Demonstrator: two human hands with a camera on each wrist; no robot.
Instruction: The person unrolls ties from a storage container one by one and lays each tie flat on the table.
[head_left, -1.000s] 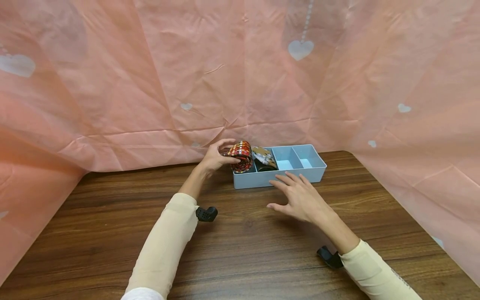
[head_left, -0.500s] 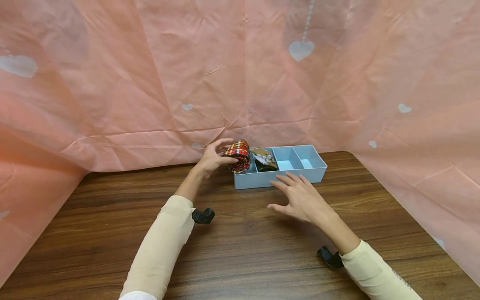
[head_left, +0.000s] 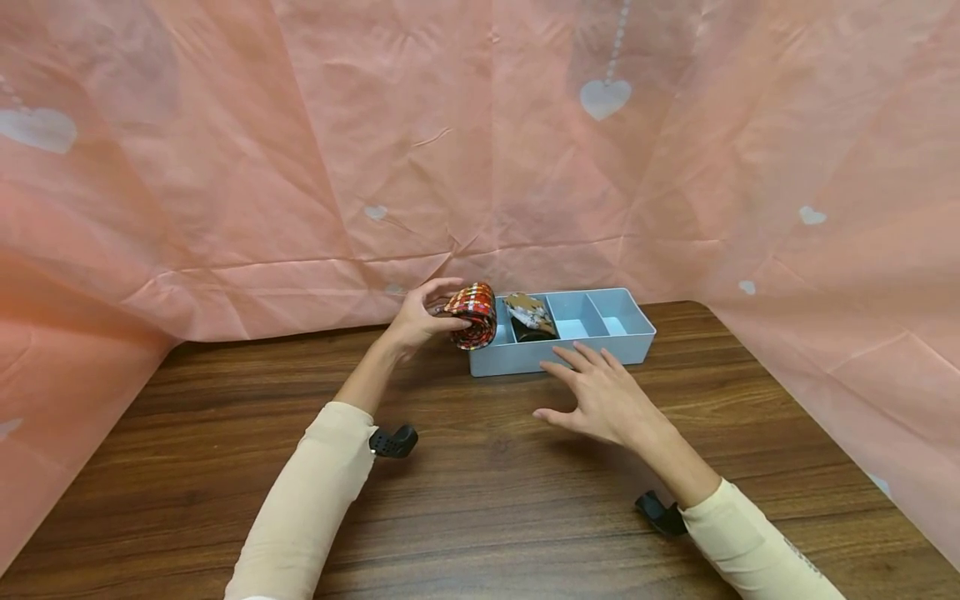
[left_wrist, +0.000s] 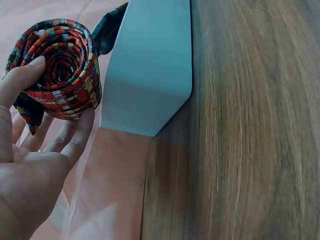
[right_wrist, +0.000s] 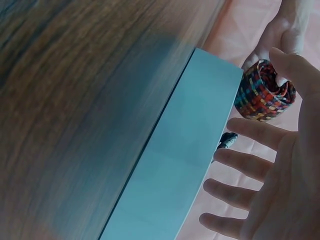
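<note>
My left hand pinches a rolled-up red plaid necktie, thumb at the coil's near face and fingers behind it. The tie overlaps the left end of a light blue divided box in the head view. Seen from the left wrist, the coiled necktie is above the box's rim, its pointed tip hanging beside my fingers. A second roll of brown, white and dark patterned fabric sits in the compartment second from left. My right hand, fingers spread and holding nothing, is at the box's front side.
The box's two right compartments show bare floors. Behind the brown wooden table hangs a pink cloth with white hearts, which also falls along both sides. Black wrist cameras stick out from both sleeves.
My left hand has drawn the plaid necktie slightly left, baring more of the leftmost compartment. The left forearm has shifted left too. The right hand has stayed in place.
</note>
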